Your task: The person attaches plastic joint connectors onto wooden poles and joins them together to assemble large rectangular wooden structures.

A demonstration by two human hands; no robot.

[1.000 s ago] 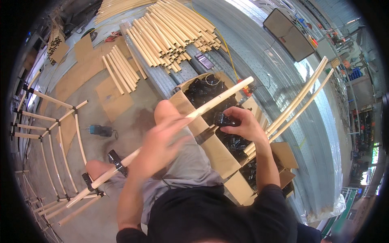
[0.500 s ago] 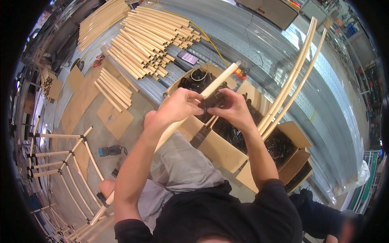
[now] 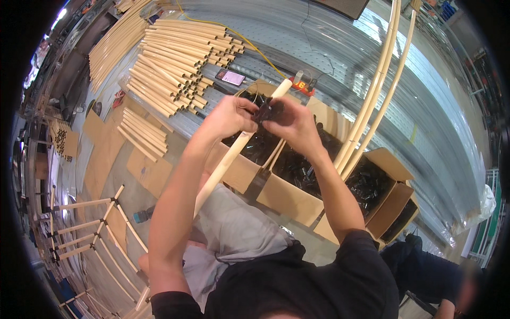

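A long cream-coloured pipe (image 3: 220, 167) slants up from beside my lap, its far end standing out beyond my hands. Around its upper part sits a black joint fitting (image 3: 269, 110), partly hidden by fingers. My left hand (image 3: 232, 117) is closed at the fitting's left side, thumb and fingertips pinching it against the pipe. From the right, my right hand (image 3: 295, 125) grips the same fitting, fingers curled over it. Below both hands, open cardboard boxes (image 3: 289, 199) hold many loose black fittings (image 3: 297, 173).
Stacks of cream pipes (image 3: 178, 58) lie at the far left, a phone (image 3: 230, 77) beside them. Long pipes (image 3: 372, 95) rise from the boxes at right. An assembled pipe frame (image 3: 101, 223) stands at left. Another person (image 3: 425, 271) is at lower right.
My hands have drawn closer together around the black fitting, with the right hand curled further over it. The whole view has shifted slightly.
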